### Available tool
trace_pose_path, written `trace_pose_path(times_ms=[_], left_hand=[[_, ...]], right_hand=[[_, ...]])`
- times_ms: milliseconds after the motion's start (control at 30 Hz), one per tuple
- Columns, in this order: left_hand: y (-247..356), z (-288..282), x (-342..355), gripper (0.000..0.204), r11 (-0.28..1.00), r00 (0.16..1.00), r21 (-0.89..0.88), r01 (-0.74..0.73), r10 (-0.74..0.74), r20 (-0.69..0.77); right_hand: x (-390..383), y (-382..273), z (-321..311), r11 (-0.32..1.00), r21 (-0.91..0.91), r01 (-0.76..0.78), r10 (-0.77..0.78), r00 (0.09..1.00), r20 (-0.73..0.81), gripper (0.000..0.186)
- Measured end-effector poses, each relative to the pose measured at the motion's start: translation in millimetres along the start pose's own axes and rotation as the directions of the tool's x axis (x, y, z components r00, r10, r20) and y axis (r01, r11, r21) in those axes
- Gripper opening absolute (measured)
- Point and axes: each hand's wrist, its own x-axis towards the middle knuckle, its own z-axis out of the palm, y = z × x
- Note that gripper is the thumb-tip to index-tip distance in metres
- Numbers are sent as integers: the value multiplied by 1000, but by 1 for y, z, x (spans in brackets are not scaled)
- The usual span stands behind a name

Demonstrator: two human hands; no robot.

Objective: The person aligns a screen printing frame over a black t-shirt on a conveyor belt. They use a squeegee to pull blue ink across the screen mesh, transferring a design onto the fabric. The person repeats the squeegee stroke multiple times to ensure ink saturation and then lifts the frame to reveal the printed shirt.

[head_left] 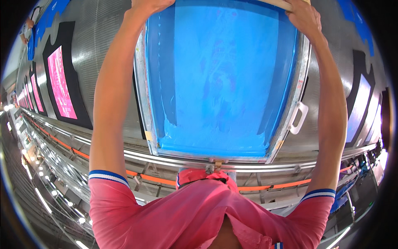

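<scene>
One pale bar (277,4) gripped in our right hand (306,17), left hand (153,4) too cropped to tell, one blue screen (224,83) between, both arms (114,87) outstretched

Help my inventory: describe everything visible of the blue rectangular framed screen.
The blue rectangular framed screen lies roughly level over a grey table, its far edge unseen. Glossy smears coat it; darker bands line both sides. A white loop handle sits against its metallic border at right. At the far end, the right hand grips a pale bar, contact unclear.
</scene>
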Motion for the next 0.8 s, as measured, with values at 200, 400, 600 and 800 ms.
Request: trace_pose_path(times_ms=[200, 400, 600, 800], left_hand=[[19, 1, -108, 47, 998, 990, -23, 58, -54, 134], [56, -7, -252, 47, 990, 991, -129, 51, -34, 132], [96, -15, -402, 47, 975, 989, -218, 33, -1, 145], [119, -14, -488, 47, 969, 998, -248, -20, 34, 55]], right_hand=[[-98, -42, -13, 993, 75, -96, 84, 985, 150, 38], [-230, -108, -51, 980, 122, -160, 123, 956, 266, 39], [-374, -165, -73, 963, 233, -138, 79, 966, 247, 31], [-461, -205, -83, 952, 276, -129, 81, 981, 178, 31]])
